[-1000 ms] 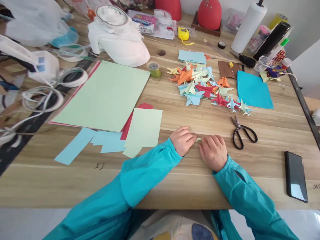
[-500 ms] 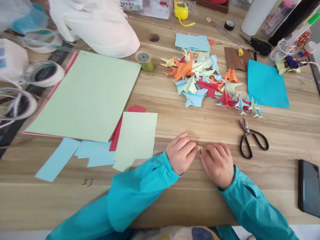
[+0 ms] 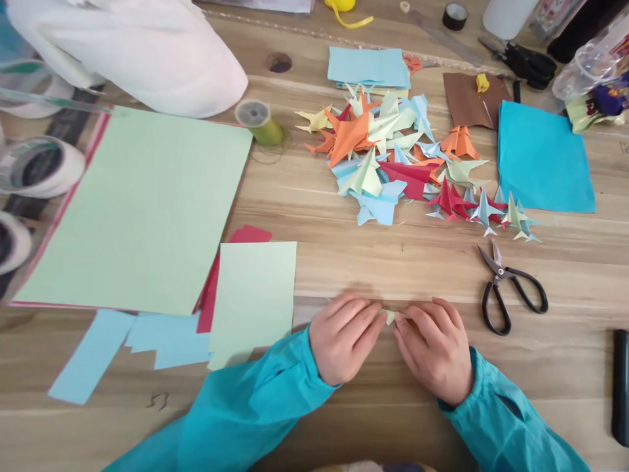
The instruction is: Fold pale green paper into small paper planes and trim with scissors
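Observation:
My left hand [image 3: 344, 337] and my right hand [image 3: 435, 347] rest side by side on the wooden table [image 3: 368, 262], fingertips meeting. Both pinch a small pale green folded paper piece [image 3: 390, 316], of which only a corner shows between the fingers. A pale green paper sheet [image 3: 253, 298] lies just left of my left hand. Black scissors [image 3: 511, 298] lie to the right of my right hand. Both sleeves are teal.
A heap of coloured folded paper shapes [image 3: 393, 160] sits beyond my hands. A large pale green sheet [image 3: 142, 210] and light blue offcuts [image 3: 128, 344] lie left. A teal square [image 3: 543, 157], green thread spool [image 3: 258, 121], tape rolls [image 3: 39, 167] and a phone [image 3: 621, 387] surround the area.
The view has tilted down and closer to the table. My hands have stayed together on the small green piece, fingers shifting only slightly.

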A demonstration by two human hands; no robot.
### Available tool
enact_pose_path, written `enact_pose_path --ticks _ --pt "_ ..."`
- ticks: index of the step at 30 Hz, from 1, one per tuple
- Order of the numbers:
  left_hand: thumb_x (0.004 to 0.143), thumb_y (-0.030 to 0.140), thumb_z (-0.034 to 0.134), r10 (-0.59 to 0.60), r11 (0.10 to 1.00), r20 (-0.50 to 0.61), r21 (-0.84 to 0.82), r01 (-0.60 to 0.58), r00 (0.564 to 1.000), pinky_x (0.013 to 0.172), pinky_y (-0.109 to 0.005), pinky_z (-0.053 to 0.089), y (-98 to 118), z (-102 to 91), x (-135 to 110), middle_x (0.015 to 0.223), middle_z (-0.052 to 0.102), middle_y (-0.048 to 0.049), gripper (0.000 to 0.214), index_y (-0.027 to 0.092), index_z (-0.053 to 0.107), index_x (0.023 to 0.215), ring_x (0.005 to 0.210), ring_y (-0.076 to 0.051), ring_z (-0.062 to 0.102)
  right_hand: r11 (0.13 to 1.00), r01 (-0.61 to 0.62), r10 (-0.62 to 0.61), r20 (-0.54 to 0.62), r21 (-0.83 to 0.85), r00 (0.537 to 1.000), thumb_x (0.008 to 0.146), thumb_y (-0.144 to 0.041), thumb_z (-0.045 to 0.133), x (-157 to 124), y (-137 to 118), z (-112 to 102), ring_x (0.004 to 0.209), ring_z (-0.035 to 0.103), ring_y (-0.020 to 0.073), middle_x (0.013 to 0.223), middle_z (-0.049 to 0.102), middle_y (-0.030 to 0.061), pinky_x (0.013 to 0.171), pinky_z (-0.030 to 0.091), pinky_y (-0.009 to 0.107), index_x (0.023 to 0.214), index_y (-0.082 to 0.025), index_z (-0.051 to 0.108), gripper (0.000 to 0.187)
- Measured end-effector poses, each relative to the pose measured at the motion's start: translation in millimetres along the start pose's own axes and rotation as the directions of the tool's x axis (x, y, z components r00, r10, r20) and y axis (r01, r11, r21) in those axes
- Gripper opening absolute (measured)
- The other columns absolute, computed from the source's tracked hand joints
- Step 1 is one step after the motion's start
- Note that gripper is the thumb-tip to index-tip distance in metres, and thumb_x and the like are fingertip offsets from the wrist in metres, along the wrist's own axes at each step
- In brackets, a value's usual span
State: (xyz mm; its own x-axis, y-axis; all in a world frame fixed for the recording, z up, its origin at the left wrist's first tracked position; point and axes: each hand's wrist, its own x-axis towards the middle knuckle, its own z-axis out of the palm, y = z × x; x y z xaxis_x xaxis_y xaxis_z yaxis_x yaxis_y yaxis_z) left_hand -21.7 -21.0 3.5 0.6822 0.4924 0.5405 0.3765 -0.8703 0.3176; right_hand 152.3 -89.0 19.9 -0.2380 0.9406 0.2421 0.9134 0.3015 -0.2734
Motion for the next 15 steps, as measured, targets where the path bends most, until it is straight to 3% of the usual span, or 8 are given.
enact_pose_path --ticks 7,15 --pt "0.081 0.01 0.043 0.021 0.999 0.075 0.031 -0.023 0.997 0.06 -0.037 0.05 5.1 -1.6 -4.1 0.085 0.069 -0.0103 0.023 0.015 0.065 0.088 0.072 -0.02 0.061 0.997 -0.002 0.003 -0.017 0.079 1.0 0.078 -0.017 0.059 -0.6 -0.7 3.0 0.084 0.055 0.0163 0.083 0.065 0.0024 0.091 0.038 0.04 0.09 -0.019 0.063 0.012" --pt "0.08 0.009 0.043 0.027 0.995 0.16 0.095 -0.042 0.987 0.074 -0.035 0.05 8.9 -13.0 6.9 0.086 0.069 -0.0107 0.024 0.012 0.067 0.084 0.077 -0.019 0.062 0.995 -0.029 0.029 0.003 0.091 1.0 0.082 -0.016 0.055 0.6 -4.8 0.9 0.084 0.056 0.0157 0.083 0.065 0.0021 0.093 0.036 0.041 0.085 -0.019 0.064 0.011"
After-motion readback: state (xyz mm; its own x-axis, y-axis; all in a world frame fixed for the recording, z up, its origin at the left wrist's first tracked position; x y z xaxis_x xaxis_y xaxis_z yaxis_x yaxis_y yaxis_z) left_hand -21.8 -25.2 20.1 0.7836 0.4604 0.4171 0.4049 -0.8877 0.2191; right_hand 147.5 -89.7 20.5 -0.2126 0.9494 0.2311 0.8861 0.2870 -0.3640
